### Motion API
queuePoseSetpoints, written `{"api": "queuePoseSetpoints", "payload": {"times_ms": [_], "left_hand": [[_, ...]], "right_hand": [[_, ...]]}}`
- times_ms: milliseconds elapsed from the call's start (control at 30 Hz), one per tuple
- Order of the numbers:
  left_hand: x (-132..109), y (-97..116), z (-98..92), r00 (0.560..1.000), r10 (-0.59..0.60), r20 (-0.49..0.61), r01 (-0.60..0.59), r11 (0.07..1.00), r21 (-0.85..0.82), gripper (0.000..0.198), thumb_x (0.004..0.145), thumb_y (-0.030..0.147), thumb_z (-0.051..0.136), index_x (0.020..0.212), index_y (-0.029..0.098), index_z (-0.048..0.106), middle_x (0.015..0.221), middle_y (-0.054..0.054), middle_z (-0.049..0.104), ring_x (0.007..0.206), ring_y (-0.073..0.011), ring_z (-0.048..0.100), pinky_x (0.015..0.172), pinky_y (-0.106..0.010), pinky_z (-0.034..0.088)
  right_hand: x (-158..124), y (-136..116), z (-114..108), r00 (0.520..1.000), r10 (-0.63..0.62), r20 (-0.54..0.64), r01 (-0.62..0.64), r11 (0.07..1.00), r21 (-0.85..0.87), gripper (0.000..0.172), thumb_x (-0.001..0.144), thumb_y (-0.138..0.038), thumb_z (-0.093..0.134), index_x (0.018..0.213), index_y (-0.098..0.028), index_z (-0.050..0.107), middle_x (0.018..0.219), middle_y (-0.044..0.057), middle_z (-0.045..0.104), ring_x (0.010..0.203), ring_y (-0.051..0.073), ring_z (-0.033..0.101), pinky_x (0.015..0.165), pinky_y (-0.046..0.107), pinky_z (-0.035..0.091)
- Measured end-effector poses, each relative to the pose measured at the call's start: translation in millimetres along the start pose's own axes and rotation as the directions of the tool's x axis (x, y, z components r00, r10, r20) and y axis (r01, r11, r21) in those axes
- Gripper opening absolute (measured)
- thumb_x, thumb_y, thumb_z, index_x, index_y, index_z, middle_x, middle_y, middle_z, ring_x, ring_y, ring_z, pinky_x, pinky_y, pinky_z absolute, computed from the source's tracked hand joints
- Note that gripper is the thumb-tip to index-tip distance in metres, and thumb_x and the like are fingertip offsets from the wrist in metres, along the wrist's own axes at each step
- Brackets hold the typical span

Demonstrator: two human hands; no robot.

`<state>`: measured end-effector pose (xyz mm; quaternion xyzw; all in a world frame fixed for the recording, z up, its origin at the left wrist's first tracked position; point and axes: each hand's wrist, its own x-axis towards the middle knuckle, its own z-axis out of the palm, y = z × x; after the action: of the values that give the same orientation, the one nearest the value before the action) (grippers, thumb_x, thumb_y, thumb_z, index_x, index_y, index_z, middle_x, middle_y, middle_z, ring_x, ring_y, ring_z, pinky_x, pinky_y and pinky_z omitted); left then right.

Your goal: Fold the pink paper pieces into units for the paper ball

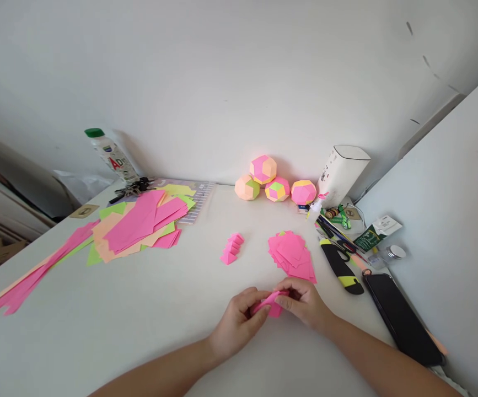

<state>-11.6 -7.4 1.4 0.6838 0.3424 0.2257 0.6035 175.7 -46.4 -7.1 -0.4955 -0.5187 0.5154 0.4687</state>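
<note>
Between both hands is a partly folded piece of pink paper (pixel 275 310), held just above the white tabletop near its front. My left hand (pixel 242 317) pinches its left end between thumb and fingers. On the other end, my right hand (pixel 302 302) grips the paper with thumb and fingertips. The fingers hide part of the folds. Just beyond my right hand lies a pile of cut pink paper pieces (pixel 290 253). To the left of that pile stand several small folded pink paper units (pixel 232 248) nested in a row.
Coloured paper sheets (pixel 139 223) and long paper strips (pixel 52 262) spread over the left side. Paper balls (pixel 263 170) stack against the wall, beside a white container (pixel 342 173). A black-and-yellow cutter (pixel 340 267) and a phone (pixel 402 317) lie right. A bottle (pixel 114 157) stands back left.
</note>
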Motion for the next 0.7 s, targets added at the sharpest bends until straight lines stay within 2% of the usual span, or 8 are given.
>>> {"api": "queuePoseSetpoints", "payload": {"times_ms": [100, 300, 467, 700], "left_hand": [[0.8, -1.7, 0.6, 1.000, 0.019, -0.009, -0.019, 1.000, 0.021, 0.030, 0.085, 0.031, 0.050, 0.111, 0.021, 0.063, 0.070, -0.001, 0.050, 0.054, -0.0087, 0.039, 0.050, -0.021, 0.036], [1.1, -1.4, 0.7, 0.997, 0.068, 0.030, -0.069, 0.997, 0.041, 0.028, 0.087, 0.030, 0.047, 0.104, 0.020, 0.067, 0.066, 0.000, 0.049, 0.054, -0.0087, 0.036, 0.050, -0.021, 0.034], [0.7, 1.6, 0.8, 0.997, 0.055, 0.054, -0.056, 0.998, 0.007, 0.029, 0.087, 0.029, 0.047, 0.106, 0.019, 0.066, 0.069, -0.001, 0.054, 0.055, -0.0089, 0.033, 0.050, -0.021, 0.031], [-0.2, 2.5, 1.0, 0.997, 0.045, 0.061, -0.044, 0.999, -0.015, 0.030, 0.086, 0.031, 0.048, 0.106, 0.019, 0.067, 0.067, -0.001, 0.053, 0.053, -0.0088, 0.030, 0.049, -0.021, 0.029]], "right_hand": [[0.8, -1.8, 0.1, 0.999, -0.030, 0.017, 0.030, 0.999, -0.014, 0.015, 0.077, -0.030, 0.067, 0.084, -0.017, 0.066, 0.075, 0.003, 0.063, 0.069, 0.015, 0.057, 0.063, 0.027, 0.045], [2.3, -6.9, -0.4, 0.998, -0.059, 0.014, 0.060, 0.996, -0.065, 0.012, 0.076, -0.029, 0.068, 0.076, -0.017, 0.067, 0.068, 0.001, 0.060, 0.061, 0.013, 0.052, 0.057, 0.025, 0.042], [2.3, -7.0, -0.5, 0.999, -0.045, 0.011, 0.046, 0.998, -0.040, 0.012, 0.076, -0.029, 0.068, 0.076, -0.017, 0.068, 0.065, 0.000, 0.059, 0.058, 0.013, 0.051, 0.054, 0.025, 0.041], [2.5, -7.1, -0.4, 0.999, -0.040, 0.011, 0.040, 0.999, -0.009, 0.013, 0.074, -0.030, 0.069, 0.075, -0.017, 0.068, 0.067, 0.001, 0.062, 0.059, 0.013, 0.053, 0.054, 0.025, 0.043]]}}
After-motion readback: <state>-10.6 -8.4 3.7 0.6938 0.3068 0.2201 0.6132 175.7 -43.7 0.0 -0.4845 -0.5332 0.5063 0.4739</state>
